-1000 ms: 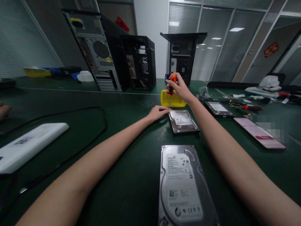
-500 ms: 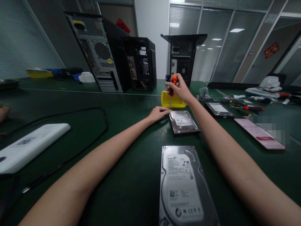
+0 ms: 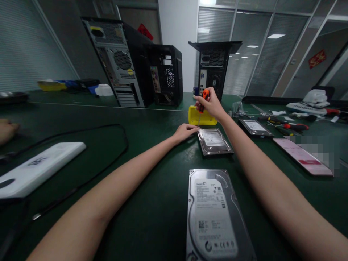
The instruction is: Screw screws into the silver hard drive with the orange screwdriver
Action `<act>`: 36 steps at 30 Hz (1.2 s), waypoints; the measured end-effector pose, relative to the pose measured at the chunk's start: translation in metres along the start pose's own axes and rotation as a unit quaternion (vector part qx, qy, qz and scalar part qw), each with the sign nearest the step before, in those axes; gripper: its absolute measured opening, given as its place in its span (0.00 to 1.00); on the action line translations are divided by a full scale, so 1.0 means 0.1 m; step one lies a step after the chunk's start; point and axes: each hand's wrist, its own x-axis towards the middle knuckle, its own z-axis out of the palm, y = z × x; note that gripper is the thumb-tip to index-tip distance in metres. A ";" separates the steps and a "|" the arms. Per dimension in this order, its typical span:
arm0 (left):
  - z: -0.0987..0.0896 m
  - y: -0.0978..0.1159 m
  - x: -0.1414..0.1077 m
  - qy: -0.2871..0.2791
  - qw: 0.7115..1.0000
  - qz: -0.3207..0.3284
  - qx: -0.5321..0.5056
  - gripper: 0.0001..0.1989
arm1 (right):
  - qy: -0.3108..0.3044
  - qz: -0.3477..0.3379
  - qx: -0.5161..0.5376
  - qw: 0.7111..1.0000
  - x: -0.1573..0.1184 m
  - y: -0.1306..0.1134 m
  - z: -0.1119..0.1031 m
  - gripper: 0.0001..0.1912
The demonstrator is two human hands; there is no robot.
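My right hand [image 3: 212, 103] is closed around the orange and black handle of a screwdriver [image 3: 206, 95], held nearly upright with its shaft pointing down. The tip meets the far left corner of a silver hard drive [image 3: 214, 141] lying flat on the table. At that corner are the fingertips of my left hand [image 3: 185, 133], pinched together by the screwdriver tip; whatever they hold is too small to make out. Nearer to me, between my forearms, lies a larger-looking hard drive [image 3: 212, 217] with a white label. Behind the worked drive is a yellow plastic case [image 3: 193, 116].
Computer towers [image 3: 136, 61] stand at the back. To the right are another hard drive [image 3: 255, 126], a pink-screened phone [image 3: 303, 156] and a red-black screwdriver [image 3: 296, 127]. A white device [image 3: 46, 163] and black cable [image 3: 95, 177] lie left. Another person's hand [image 3: 8, 131] shows far left.
The view has shifted slightly, moving everything a little rightward. The screwdriver handle appears slightly turned in my right hand; its tip stays at the same corner. The other person's hand shows more.
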 end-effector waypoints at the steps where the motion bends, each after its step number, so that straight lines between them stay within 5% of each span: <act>1: 0.00 0.01 0.00 0.001 1.000 0.000 0.003 0.23 | 0.002 0.002 -0.004 1.000 0.00 0.00 0.00 0.25; 10: -0.02 0.04 -0.03 -0.002 1.000 -0.007 0.014 0.20 | 0.057 0.007 0.013 0.998 0.00 -0.07 -0.03 0.25; 17: -0.04 0.03 -0.02 0.000 1.000 -0.011 0.029 0.23 | 0.221 -0.006 0.052 0.974 0.02 -0.16 -0.26 0.23; 21: -0.05 0.04 -0.04 0.007 0.999 -0.016 0.047 0.24 | 0.338 0.012 0.109 0.935 -0.02 0.01 -0.43 0.17; 25: -0.09 0.08 -0.06 0.085 0.989 -0.018 0.117 0.22 | 0.444 0.131 0.269 0.844 -0.14 0.26 -0.67 0.07; 27: -0.12 0.13 -0.03 0.108 0.970 0.031 0.214 0.19 | 0.444 0.184 0.326 0.814 -0.24 0.37 -0.78 0.10; 30: -0.19 0.26 0.12 0.070 0.937 0.096 0.328 0.17 | 0.399 0.234 0.339 0.819 -0.40 0.47 -0.89 0.15; 36: -0.27 0.46 0.60 -0.048 0.932 0.087 0.348 0.18 | 0.353 0.298 0.328 0.824 -0.54 0.52 -0.84 0.13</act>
